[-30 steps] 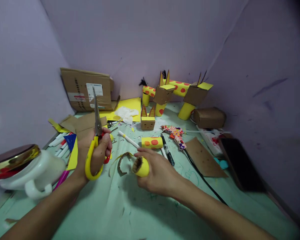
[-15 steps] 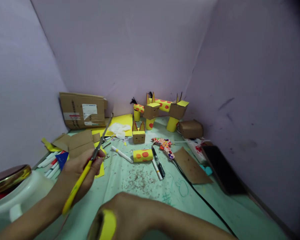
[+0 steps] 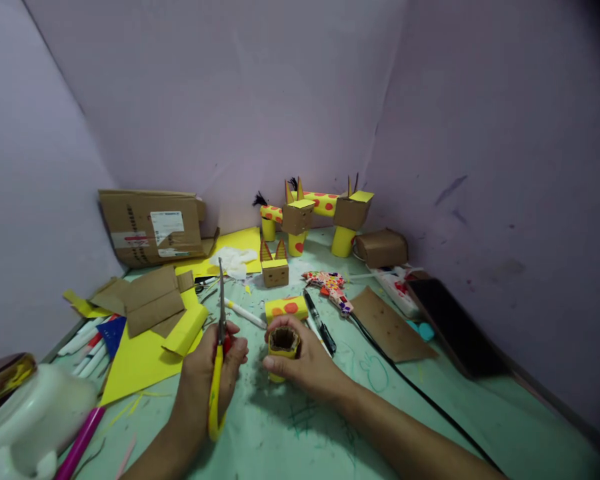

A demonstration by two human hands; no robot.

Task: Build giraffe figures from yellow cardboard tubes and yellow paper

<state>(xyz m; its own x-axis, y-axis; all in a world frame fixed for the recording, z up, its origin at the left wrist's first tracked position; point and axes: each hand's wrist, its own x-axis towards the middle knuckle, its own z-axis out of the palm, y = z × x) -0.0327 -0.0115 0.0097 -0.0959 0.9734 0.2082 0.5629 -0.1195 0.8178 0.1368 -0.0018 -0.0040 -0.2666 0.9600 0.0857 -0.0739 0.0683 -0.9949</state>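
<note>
My left hand (image 3: 217,363) is closed around a pair of scissors (image 3: 216,393), blades up and yellow handle hanging down. Just to the right, my right hand (image 3: 307,363) grips a short cardboard tube (image 3: 277,377) covered in yellow paper, its ragged brown open end facing up. Behind that hand lies a yellow roll with orange dots (image 3: 286,308), partly covered by the fingers. A small cardboard head (image 3: 275,275) with pointed ears and a drawn face sits farther back. Two animal figures of dotted yellow tubes with box heads, one of them a nearer figure (image 3: 299,218), stand by the back wall.
To the right lie a patterned glue gun (image 3: 333,288) with a black cable, a cardboard piece (image 3: 393,327) and a phone (image 3: 455,327). Yellow paper (image 3: 145,363), cardboard scraps (image 3: 155,300) and markers (image 3: 87,343) cover the left. A white jar-like container (image 3: 45,413) stands at front left.
My right hand has moved up and forward, bringing the tube upright over the table. My left hand with the scissors has shifted right and lower, closer to the tube. The view has shifted slightly.
</note>
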